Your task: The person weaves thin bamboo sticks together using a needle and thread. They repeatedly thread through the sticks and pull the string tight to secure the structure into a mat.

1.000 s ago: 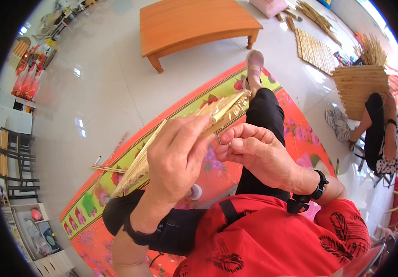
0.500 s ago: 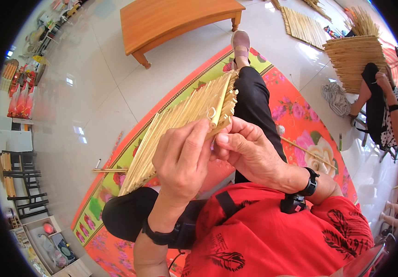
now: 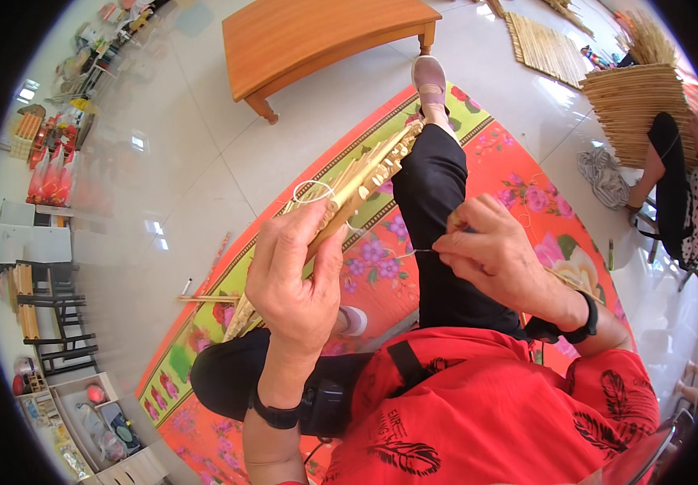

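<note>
My left hand (image 3: 292, 275) is closed round the near end of a bundled panel of pale straw sticks (image 3: 369, 174), held edge-up along my outstretched leg. A white thread loop (image 3: 313, 191) stands out beside its top edge, and more thread dangles below. To the right of the panel, over my black trouser leg, my right hand (image 3: 482, 250) pinches what looks like a thin needle (image 3: 425, 250) with thread on it. The panel's far end is by my shoe (image 3: 430, 77); part of it is hidden behind my left hand.
A floral mat (image 3: 527, 202) lies under me. A low wooden table (image 3: 325, 36) stands ahead. At the right another person (image 3: 672, 186) sits by a large stick mat (image 3: 636, 105). A compartmented box (image 3: 82, 420) and stacked shelving items (image 3: 46, 323) line the left.
My right hand has pulled away from the panel to the right, drawing thread. The panel, flatter half a second ago, is tilted on edge again, and my left hand has shifted slightly left.
</note>
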Demonstrator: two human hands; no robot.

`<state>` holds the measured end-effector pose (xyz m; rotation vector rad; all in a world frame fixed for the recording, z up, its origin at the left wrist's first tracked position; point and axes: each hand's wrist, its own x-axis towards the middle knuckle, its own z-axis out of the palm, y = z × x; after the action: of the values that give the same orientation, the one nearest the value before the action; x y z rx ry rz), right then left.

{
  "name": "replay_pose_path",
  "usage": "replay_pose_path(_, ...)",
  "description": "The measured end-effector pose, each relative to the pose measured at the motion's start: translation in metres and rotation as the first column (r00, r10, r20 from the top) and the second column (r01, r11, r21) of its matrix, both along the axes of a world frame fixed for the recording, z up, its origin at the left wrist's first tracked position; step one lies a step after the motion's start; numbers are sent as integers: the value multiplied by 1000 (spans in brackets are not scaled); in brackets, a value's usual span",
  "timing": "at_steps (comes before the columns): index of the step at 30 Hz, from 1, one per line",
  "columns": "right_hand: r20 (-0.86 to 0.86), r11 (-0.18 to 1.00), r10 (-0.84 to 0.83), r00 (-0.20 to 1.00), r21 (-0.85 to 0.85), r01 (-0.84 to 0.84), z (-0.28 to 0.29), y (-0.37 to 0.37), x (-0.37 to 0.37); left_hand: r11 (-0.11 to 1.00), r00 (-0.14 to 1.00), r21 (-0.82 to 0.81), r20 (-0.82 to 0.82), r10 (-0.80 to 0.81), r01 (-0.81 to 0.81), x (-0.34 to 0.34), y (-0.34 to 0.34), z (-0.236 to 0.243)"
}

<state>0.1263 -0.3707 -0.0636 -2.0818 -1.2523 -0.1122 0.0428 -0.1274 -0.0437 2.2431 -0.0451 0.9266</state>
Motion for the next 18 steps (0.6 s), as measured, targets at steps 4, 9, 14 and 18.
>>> replay_pose_path(4, -331, 982, 66, 941, 191, -2, -8, 10, -6, 998, 1000, 65, -4, -16, 16, 0, -4, -1)
replay_pose_path(9, -856, 797, 508, 98, 510, 324, -7, 58, -17, 988, 998, 155, 50, -34, 26, 3, -8, -5)
replay_pose_path(14, -797, 741, 603, 10, 565, 362, -17, 72, -20, 975, 998, 216, 42, -53, 43, 2, -9, -3)
replay_pose_path(18, -815, 776, 580, 8, 555, 301, -11, 52, -18, 976, 998, 210, 28, -62, 54, 2, -7, -7)
